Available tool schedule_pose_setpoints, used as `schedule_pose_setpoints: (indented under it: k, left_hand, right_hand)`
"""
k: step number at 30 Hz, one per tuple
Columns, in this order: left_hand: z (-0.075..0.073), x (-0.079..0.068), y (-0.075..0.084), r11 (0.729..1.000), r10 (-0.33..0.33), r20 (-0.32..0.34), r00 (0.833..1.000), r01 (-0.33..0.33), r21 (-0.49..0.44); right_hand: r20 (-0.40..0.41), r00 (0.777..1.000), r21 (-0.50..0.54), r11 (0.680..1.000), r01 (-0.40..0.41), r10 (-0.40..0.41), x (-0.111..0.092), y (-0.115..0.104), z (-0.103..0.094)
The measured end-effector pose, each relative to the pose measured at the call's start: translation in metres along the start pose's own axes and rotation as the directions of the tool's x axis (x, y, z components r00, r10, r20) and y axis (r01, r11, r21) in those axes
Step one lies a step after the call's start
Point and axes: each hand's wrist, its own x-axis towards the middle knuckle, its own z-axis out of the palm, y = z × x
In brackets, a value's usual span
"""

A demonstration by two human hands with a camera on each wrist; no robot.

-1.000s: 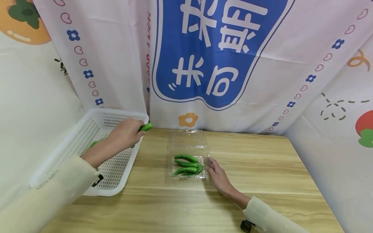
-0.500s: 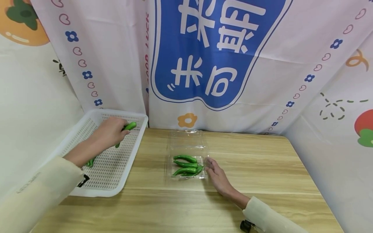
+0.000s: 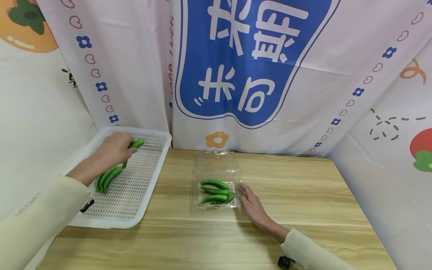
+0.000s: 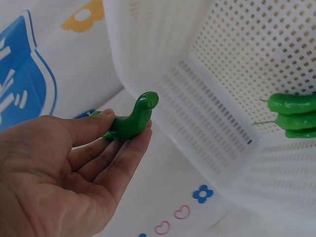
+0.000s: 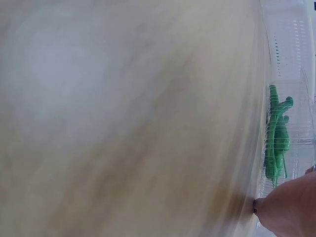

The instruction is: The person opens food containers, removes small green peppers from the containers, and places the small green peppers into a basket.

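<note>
My left hand [image 3: 116,148] is over the white basket [image 3: 165,150], pinching a green chili pepper [image 3: 137,143]. In the left wrist view the curved chili pepper [image 4: 132,122] lies between thumb and fingertips. Several more green peppers [image 3: 109,179] lie on the basket floor, partly behind my left wrist. A clear plastic box [image 3: 217,170] stands on the table with its lid raised. Several green peppers [image 3: 215,191] lie side by side in it. My right hand [image 3: 254,206] grips the box's right edge; the right wrist view shows its fingers [image 5: 291,202] at the box wall.
The wooden table [image 3: 290,187] extends right of the box and toward the front. A printed cloth [image 3: 287,131] hangs along the table's back edge, and white cloth walls [image 3: 44,142] stand at both sides. The basket has raised slotted walls.
My left hand has moved left, farther over the basket, still holding the pepper. Peppers on the basket floor have come into view. The right hand and the box have stayed put.
</note>
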Motion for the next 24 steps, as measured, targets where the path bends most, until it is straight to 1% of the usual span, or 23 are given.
schedule_pose_setpoints:
  k: [2, 5, 11, 15, 19, 24]
  left_hand:
    - [0.000, 0.002, -0.005, 1.000, -0.002, 0.000, 1.000, 0.002, 0.014]
    - [0.002, 0.006, -0.012, 1.000, -0.025, 0.004, 1.000, 0.025, 0.011]
    - [0.010, 0.008, -0.026, 0.997, -0.074, 0.020, 0.997, 0.074, -0.001]
    - [0.015, 0.008, -0.036, 0.996, -0.085, 0.022, 0.996, 0.085, 0.011]
    - [0.022, 0.008, -0.046, 0.995, -0.104, 0.052, 0.993, 0.105, 0.000]
    - [0.033, 0.004, -0.054, 0.990, -0.132, 0.095, 0.987, 0.135, -0.028]
  right_hand:
    - [-0.002, 1.000, -0.003, 1.000, 0.000, 0.000, 0.000, 0.000, -0.001]
    - [-0.005, 1.000, -0.006, 1.000, 0.001, -0.001, 0.000, 0.000, -0.001]
    - [-0.002, 1.000, -0.003, 1.000, 0.004, -0.004, 0.001, 0.000, -0.001]
    - [0.001, 1.000, -0.007, 1.000, 0.010, -0.010, 0.000, -0.001, -0.001]
    - [-0.002, 1.000, -0.006, 1.000, 0.012, -0.012, 0.000, -0.001, -0.001]
    - [-0.002, 1.000, -0.015, 1.000, 0.016, -0.016, 0.000, 0.000, -0.001]
